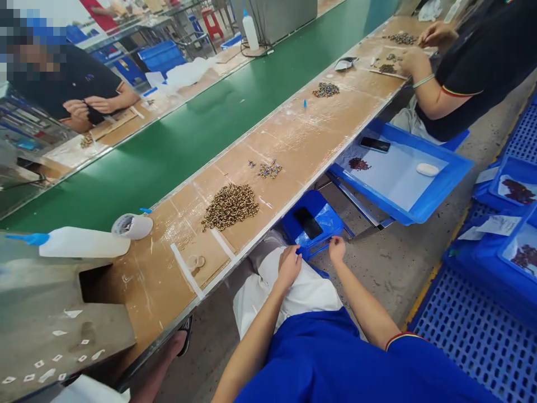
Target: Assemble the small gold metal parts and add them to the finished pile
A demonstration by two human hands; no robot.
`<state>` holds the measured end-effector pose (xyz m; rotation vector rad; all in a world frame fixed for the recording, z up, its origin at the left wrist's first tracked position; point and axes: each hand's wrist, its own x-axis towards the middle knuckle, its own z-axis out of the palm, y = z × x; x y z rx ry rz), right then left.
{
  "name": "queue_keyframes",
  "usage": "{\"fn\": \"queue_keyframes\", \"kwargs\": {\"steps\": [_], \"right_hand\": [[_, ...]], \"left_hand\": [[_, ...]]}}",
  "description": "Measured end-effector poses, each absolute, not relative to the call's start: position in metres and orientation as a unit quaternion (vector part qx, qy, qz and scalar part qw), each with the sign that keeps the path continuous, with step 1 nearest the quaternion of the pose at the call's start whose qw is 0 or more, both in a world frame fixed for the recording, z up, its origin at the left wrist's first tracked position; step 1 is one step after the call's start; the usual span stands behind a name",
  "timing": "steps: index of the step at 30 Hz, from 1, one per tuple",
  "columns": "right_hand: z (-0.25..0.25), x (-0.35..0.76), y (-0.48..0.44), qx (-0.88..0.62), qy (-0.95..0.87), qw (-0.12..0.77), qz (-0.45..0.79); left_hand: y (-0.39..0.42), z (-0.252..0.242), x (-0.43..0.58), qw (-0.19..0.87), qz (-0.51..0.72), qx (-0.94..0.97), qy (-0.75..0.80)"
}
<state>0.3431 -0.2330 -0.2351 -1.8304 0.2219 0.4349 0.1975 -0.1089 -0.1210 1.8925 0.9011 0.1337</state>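
Lying in a blue plastic bin (333, 221), a black rectangular phone (308, 223) sits at 1 o'clock from the left hand (289, 267) and 10 o'clock from the right hand (337, 250). Both hands curl near the bin; I cannot tell whether either of the 2 grips anything. At the left hand's 10 o'clock, 1 heap of small gold-coloured pieces (230, 207) covers part of a long brown bench (289, 137).

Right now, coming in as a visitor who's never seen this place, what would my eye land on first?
Probably the long green belt slanting across the picture, then the heap of small gold-coloured pieces on the brown table beside it. Below the table's edge, the person's left hand is over their lap, and their right hand is beside a blue bin with a dark phone in it.
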Motion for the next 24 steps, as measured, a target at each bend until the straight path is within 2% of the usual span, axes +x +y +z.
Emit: {"fn": "queue_keyframes", "kwargs": {"steps": [4,9,15,24], "right_hand": [[-0.226,0.371,-0.223,-0.811,0.027,0.560,0.169],[-0.223,0.378,-0.195,-0.834,-0.044,0.503,0.224],[-0.225,0.365,-0.203,-0.842,-0.055,0.450,0.293],[-0.231,0.335,-0.194,-0.819,-0.044,0.447,0.358]], "left_hand": [[-0.110,-0.153,0.251,0.574,0.023,0.700,0.425],[-0.100,-0.176,0.288,0.629,-0.009,0.594,0.501],[-0.089,-0.179,0.276,0.654,-0.056,0.533,0.534],[-0.096,-0.182,0.266,0.692,-0.084,0.487,0.526]]}}
